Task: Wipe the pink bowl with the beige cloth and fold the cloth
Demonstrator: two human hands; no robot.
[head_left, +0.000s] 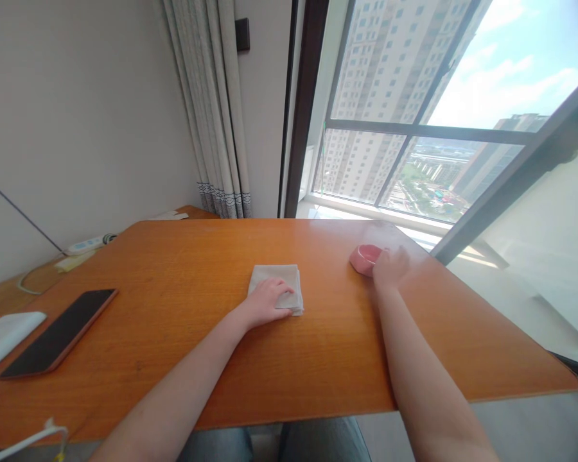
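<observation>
A folded light grey cloth [264, 276] lies on the wooden table straight ahead. My left hand [268, 301] rests on top of it, palm down, with the fingers lying loosely across the fabric. Farther off to the right stands a small pink bowl [365, 258]. At the bowl's right side is my right hand [390, 266], its thumb side against or very near the rim. Motion smears the fingers of that hand, so whether they grip the bowl is unclear.
On the left of the orange-brown tabletop [173, 359] lie a dark tablet [60, 333] and a white object [9, 337]. A white cable [26, 443] crosses the near left corner. Behind them is a power strip [85, 245]. Beyond the table's far right edge is a large window [366, 125].
</observation>
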